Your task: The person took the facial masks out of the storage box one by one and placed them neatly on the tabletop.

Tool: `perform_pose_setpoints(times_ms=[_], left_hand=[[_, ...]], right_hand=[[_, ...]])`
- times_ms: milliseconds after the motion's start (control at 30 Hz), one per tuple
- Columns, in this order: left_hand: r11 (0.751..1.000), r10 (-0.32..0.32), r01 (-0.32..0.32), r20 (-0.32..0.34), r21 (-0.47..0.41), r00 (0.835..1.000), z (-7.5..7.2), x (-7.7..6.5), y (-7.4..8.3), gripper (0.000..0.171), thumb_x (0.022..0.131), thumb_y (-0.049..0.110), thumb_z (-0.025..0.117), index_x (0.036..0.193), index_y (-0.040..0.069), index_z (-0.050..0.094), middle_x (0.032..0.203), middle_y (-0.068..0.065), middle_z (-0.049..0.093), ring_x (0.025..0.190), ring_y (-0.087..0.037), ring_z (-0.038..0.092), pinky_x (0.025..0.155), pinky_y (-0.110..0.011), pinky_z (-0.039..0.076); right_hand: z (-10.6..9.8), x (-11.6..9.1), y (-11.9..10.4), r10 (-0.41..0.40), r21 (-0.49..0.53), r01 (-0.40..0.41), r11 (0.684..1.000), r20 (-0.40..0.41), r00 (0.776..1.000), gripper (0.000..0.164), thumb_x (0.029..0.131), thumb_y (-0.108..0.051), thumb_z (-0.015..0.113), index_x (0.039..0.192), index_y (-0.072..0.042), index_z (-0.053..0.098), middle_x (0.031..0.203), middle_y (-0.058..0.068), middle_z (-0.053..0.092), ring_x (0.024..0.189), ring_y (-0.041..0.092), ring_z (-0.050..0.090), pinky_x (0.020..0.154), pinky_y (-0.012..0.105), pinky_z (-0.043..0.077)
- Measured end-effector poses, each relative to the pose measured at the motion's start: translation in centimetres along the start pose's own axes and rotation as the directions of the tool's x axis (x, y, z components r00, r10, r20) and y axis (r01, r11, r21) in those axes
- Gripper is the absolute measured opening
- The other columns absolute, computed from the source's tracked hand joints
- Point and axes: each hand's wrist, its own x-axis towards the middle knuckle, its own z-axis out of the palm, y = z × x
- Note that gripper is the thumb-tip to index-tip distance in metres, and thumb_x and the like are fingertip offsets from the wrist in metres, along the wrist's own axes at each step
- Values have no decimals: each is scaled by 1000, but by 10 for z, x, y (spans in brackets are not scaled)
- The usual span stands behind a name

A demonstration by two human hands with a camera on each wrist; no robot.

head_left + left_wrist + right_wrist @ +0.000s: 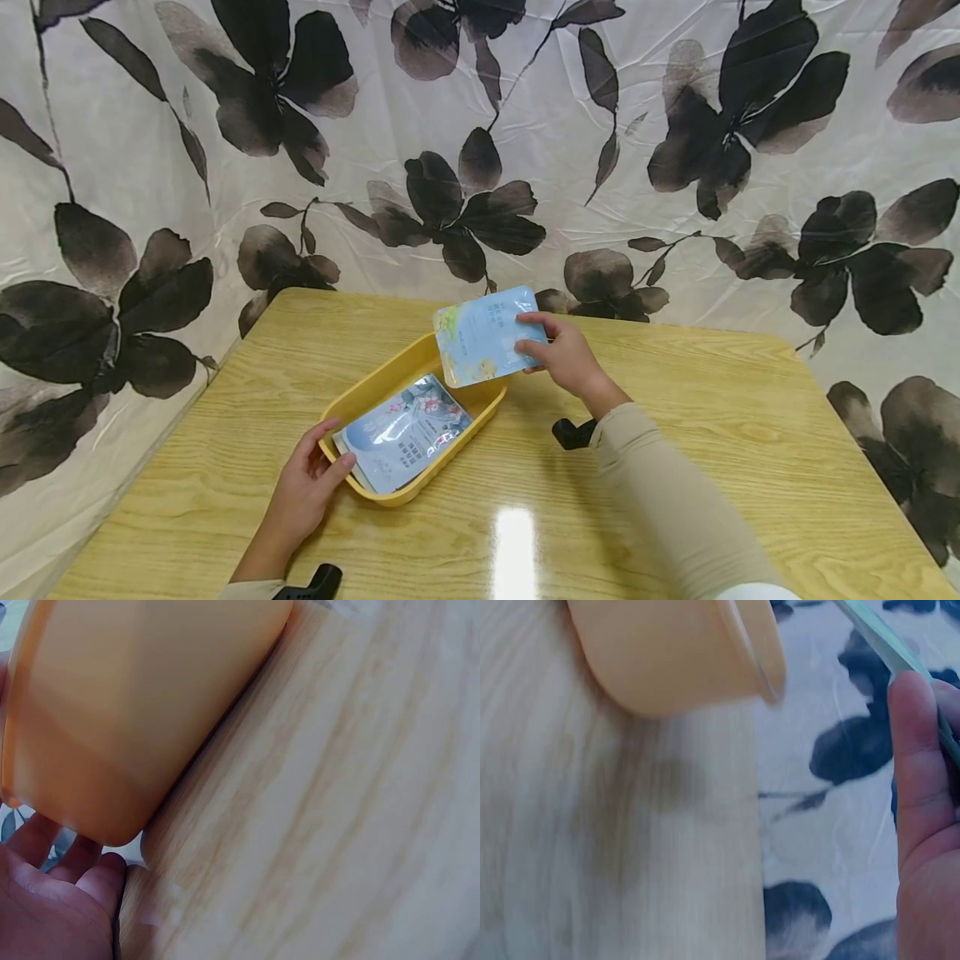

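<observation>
A yellow plastic basket (405,502) sits at a slant on the table. My left hand (303,492) holds its near-left end, thumb over the rim and fingers along the outer wall; the left wrist view shows those fingers (79,859) against the basket's end. Inside lie flat packets, the top one a blue-grey face mask packet (408,433) printed with pink flowers. Over the basket's far end, my right hand (566,358) pinches a light blue face mask packet (487,337) by its right edge. From the right wrist, that packet (885,637) appears edge-on, above rim height.
The wood-grain table (675,483) extends on both sides of the basket. Behind it hangs a white cloth (585,217) with dark flowers, meeting the table's far edge. A black wrist-camera mount (573,433) juts out by the right wrist, another (318,583) by the left.
</observation>
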Motion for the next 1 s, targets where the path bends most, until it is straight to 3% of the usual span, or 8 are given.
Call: perform_pose_setpoints(times_ms=[200,400,667,833,1000], left_hand=[[1000,-16,16,-3,-5,1000,-1,-1,1,51,100,3,60,144,-6,37,150,-31,32,126,7,36,99,-4,31],[1000,-10,10,-9,-6,1000,0,-1,1,51,100,3,60,144,-7,36,150,-32,32,126,8,36,99,-4,31],[1000,2,-2,-5,-10,1000,-1,-2,0,50,100,1,59,144,-8,36,148,-34,33,124,9,39,98,-5,32],[1000,1,-1,-2,3,1000,-2,-1,0,51,100,3,60,144,-7,36,149,-33,32,125,10,37,99,-4,30],[1000,11,-11,-5,6,1000,-1,0,-1,51,100,1,59,144,-8,36,148,-34,33,124,9,38,99,-5,32]], right_hand=[[-23,3,6,-17,40,20,999,-83,996,45,96,-1,65,139,3,53,110,18,56,79,16,66,68,34,61],[-43,5,19,8,101,5,995,-130,992,46,97,0,62,141,5,49,107,15,52,79,15,63,74,41,61],[-65,6,46,87,122,-61,991,-213,973,50,98,3,57,146,6,42,119,16,46,87,14,58,84,45,58],[-71,9,59,133,123,-107,987,-221,966,54,96,9,54,148,6,40,120,21,48,84,13,58,81,42,59],[-73,13,66,184,123,-163,979,-193,964,57,96,10,54,150,4,38,132,24,42,81,15,57,76,36,60]])
